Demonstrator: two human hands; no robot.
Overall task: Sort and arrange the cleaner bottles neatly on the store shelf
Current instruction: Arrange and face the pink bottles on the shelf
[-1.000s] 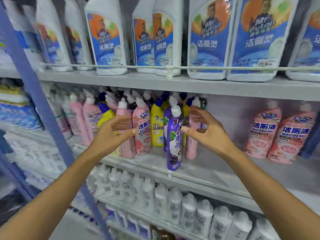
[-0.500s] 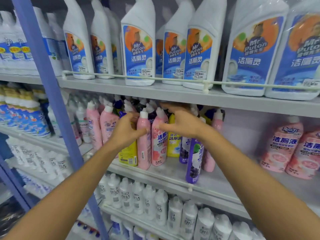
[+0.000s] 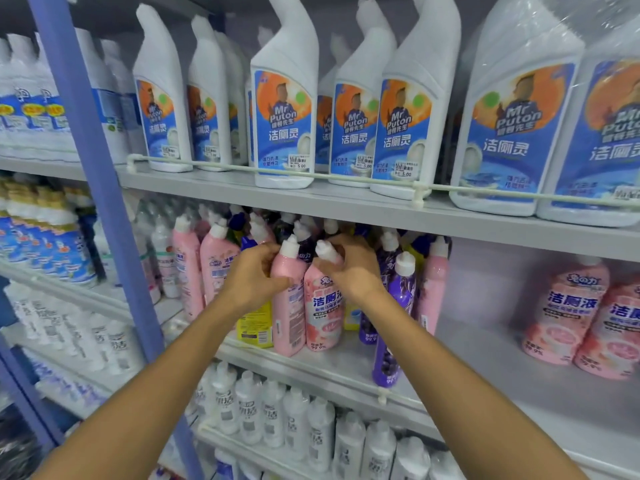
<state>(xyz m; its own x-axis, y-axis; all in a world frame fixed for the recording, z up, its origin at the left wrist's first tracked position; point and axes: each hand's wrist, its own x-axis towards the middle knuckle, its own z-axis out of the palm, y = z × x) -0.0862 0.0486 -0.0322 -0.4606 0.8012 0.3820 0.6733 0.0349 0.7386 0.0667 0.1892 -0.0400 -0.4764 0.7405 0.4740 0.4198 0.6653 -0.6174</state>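
On the middle shelf (image 3: pixel 485 368) stands a mixed cluster of pink, purple and yellow cleaner bottles. My left hand (image 3: pixel 252 278) is wrapped around the neck of a pink bottle (image 3: pixel 289 317) turned with its back label forward. My right hand (image 3: pixel 353 268) grips the neck of the neighbouring pink bottle (image 3: pixel 323 317), whose front label faces me. A yellow bottle (image 3: pixel 256 327) stands left of them, partly behind my left wrist. Purple bottles (image 3: pixel 398 306) stand to the right, one at the shelf's front edge.
Two pink bottles (image 3: pixel 568 317) stand apart at the right of the same shelf, with bare shelf between. Large white Mr Puton bottles (image 3: pixel 287 109) fill the upper shelf behind a rail. White bottles (image 3: pixel 298 420) line the lower shelf. A blue upright post (image 3: pixel 100 188) stands at left.
Both hands moved in from hovering open near the bottles and closed on the necks of the two pink bottles. The view has shifted closer and leftward.
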